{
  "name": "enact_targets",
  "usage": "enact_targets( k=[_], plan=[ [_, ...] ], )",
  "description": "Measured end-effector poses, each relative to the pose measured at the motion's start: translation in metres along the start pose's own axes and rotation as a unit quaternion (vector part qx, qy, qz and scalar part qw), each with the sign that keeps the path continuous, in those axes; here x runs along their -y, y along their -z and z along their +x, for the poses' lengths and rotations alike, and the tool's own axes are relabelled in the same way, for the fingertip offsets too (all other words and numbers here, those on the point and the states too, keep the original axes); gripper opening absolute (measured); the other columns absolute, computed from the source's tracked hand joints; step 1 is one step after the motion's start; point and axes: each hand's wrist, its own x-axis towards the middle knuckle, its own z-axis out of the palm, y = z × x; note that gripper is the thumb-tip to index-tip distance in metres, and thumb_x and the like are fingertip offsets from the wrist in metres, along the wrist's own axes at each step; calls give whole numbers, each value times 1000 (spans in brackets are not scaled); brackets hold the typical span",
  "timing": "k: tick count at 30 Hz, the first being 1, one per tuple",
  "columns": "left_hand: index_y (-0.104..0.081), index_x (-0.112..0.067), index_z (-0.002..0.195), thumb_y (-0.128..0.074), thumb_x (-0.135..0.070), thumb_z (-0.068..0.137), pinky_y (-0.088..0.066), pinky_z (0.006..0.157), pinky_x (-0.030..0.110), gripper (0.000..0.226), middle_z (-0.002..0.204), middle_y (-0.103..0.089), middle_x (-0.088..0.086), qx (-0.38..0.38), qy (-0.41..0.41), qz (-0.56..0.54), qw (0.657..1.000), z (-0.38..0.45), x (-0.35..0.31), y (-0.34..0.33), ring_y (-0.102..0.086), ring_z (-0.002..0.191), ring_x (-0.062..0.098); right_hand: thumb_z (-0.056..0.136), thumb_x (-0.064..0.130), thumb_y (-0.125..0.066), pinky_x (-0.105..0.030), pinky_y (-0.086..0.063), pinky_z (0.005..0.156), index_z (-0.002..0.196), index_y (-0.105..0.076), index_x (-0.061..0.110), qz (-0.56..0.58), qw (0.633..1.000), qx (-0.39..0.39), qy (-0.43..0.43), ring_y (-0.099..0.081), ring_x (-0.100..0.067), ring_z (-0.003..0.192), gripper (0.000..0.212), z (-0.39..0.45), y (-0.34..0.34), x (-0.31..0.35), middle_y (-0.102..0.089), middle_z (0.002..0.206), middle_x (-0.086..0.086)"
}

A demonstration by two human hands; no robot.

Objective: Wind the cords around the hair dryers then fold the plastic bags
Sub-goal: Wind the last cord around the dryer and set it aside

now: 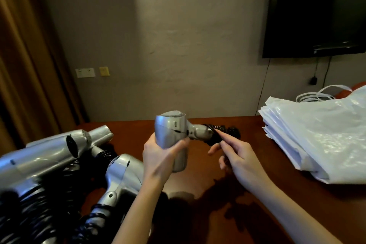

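Note:
My left hand (158,156) grips the barrel of a silver hair dryer (170,130), held above the table with its handle pointing right. A black coiled cord (223,133) is wrapped round that handle. My right hand (235,154) pinches a strand of the cord just below the handle. Several more silver hair dryers (59,150) with black coiled cords (35,214) lie in a heap at the left. A stack of white plastic bags (316,134) lies on the right side of the table.
The brown wooden table (247,214) ends at a grey wall. A black wall-mounted TV (316,16) hangs at the upper right with cables below it. Brown curtains (23,55) hang at the left. Wall sockets (85,72) sit low on the wall.

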Motion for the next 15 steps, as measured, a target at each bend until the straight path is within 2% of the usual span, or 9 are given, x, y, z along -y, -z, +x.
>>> enact_targets(
  k=[2,5,6,9,12,15],
  plan=[
    [-68,-20,92,-79,-55,39,-60,76,50,64,87,-73,4,-14,27,-51,998,1,-2,2,-70,85,24,99,5,-44,-18,-48,58,125,-52,28,21,1000,-15,9,-55,-8,53,36,-2,-5,0,-69,79,2],
    [-69,-12,93,-81,-49,36,-56,53,35,69,80,-72,6,-5,59,-118,991,-1,-6,3,-69,73,22,96,10,-49,-21,-51,58,116,-63,15,83,995,29,-41,-62,-12,55,25,-6,-8,1,-71,73,-4],
    [-69,-11,93,-81,-48,36,-54,51,32,70,79,-72,7,3,68,-130,989,-1,-7,3,-69,70,21,95,13,-49,-20,-51,56,111,-65,10,101,991,52,-65,-63,-13,54,22,-7,-8,1,-71,71,-6],
    [-70,-9,96,-82,-46,36,-56,55,33,72,81,-75,9,38,93,-151,984,2,-7,5,-70,70,21,93,23,-51,-19,-51,52,90,-68,9,120,980,97,-126,-62,-14,51,23,-11,-7,0,-66,65,-9],
    [-72,-7,101,-82,-44,39,-56,63,37,72,87,-75,16,79,112,-160,978,4,-6,8,-70,75,27,90,31,-55,-19,-50,52,63,-69,14,110,977,93,-158,-61,-16,53,36,-9,2,-6,-64,61,-7],
    [-71,-3,102,-81,-42,42,-54,58,35,72,85,-72,18,117,125,-169,971,4,-6,7,-68,74,30,85,40,-56,-14,-48,54,57,-68,12,75,973,126,-179,-62,-13,56,41,-10,7,-8,-64,57,-4]
  ],
)
